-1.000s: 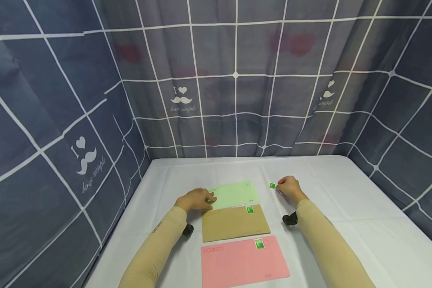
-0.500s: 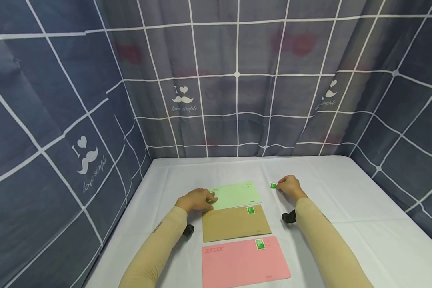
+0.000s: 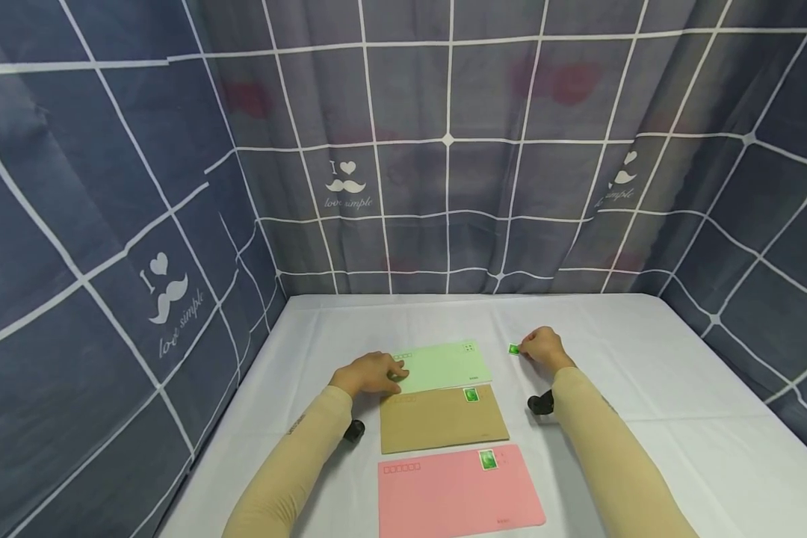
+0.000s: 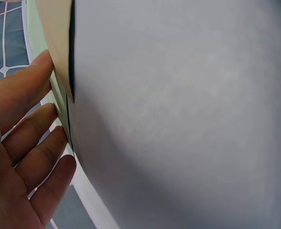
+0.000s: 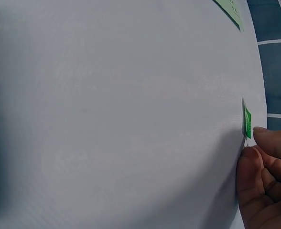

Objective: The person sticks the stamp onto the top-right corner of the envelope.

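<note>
My left hand [image 3: 371,372] rests with its fingertips on the left end of the light green envelope [image 3: 447,366]. In the left wrist view, the fingers of the left hand [image 4: 26,143] are spread and gently bent against the green envelope [image 4: 60,98], close to the brown envelope [image 4: 57,33]. My right hand [image 3: 543,348] pinches the right edge of a small green postage stamp [image 3: 514,349], right of the green envelope. In the right wrist view, thumb and forefinger of the right hand [image 5: 269,176] meet at one end of the stamp [image 5: 247,123], which looks slightly raised.
Below the green envelope lie the brown envelope [image 3: 444,422] and a pink envelope [image 3: 460,489], each bearing a green stamp near its upper right. A white cloth covers the table [image 3: 645,351]. Dark checked curtains [image 3: 410,179] enclose the back and sides.
The right fingertips have closed in on the stamp's right edge, where a small gap showed before. The left hand stays on the green envelope. The head view has shifted slightly.
</note>
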### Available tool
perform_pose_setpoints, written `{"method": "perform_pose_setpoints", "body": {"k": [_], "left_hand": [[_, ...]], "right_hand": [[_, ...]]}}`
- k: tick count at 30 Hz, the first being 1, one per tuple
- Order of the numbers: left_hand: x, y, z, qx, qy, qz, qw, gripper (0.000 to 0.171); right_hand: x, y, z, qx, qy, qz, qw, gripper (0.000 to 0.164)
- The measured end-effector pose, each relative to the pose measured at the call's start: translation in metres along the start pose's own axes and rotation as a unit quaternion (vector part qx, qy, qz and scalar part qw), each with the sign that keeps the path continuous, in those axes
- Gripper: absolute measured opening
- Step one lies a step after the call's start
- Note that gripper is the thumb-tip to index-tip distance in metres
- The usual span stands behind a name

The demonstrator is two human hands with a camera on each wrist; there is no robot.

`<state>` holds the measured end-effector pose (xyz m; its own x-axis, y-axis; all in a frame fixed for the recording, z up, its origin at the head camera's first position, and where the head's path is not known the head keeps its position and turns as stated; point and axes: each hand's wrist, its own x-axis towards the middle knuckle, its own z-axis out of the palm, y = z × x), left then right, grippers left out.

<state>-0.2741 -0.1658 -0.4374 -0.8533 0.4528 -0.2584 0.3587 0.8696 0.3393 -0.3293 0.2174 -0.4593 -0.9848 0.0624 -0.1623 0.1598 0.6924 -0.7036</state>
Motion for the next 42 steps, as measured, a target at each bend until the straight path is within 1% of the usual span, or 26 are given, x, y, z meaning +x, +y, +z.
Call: {"method": "perform_pose_setpoints", "body": {"k": [7, 13, 20, 27, 35, 42], "left_hand": [[-0.003, 0.001, 0.0, -0.001, -0.004, -0.001, 1.0, 0.047], [-0.004, 0.003, 0.001, 0.003, -0.006, 0.003, 1.0, 0.047], [-0.004, 0.003, 0.004, 0.004, -0.008, 0.003, 1.0, 0.047], [-0.003, 0.003, 0.002, 0.008, -0.004, 0.004, 1.0, 0.047], [-0.003, 0.004, 0.0, 0.003, -0.005, 0.004, 1.0, 0.048], [-0.005, 0.005, 0.001, -0.001, -0.005, 0.005, 1.0, 0.048]], "right_hand": [[0.002, 0.0, 0.001, -0.012, 0.002, 0.0, 1.0, 0.02], [0.005, 0.003, 0.003, -0.032, 0.012, -0.003, 0.999, 0.018], [0.008, 0.007, 0.006, -0.035, 0.01, -0.005, 0.999, 0.016], [0.011, 0.004, 0.006, -0.032, 0.009, -0.002, 0.999, 0.014], [0.01, 0.0, 0.004, -0.052, 0.018, -0.001, 0.999, 0.013], [0.01, 0.002, 0.007, -0.057, 0.02, -0.02, 0.998, 0.015]]}}
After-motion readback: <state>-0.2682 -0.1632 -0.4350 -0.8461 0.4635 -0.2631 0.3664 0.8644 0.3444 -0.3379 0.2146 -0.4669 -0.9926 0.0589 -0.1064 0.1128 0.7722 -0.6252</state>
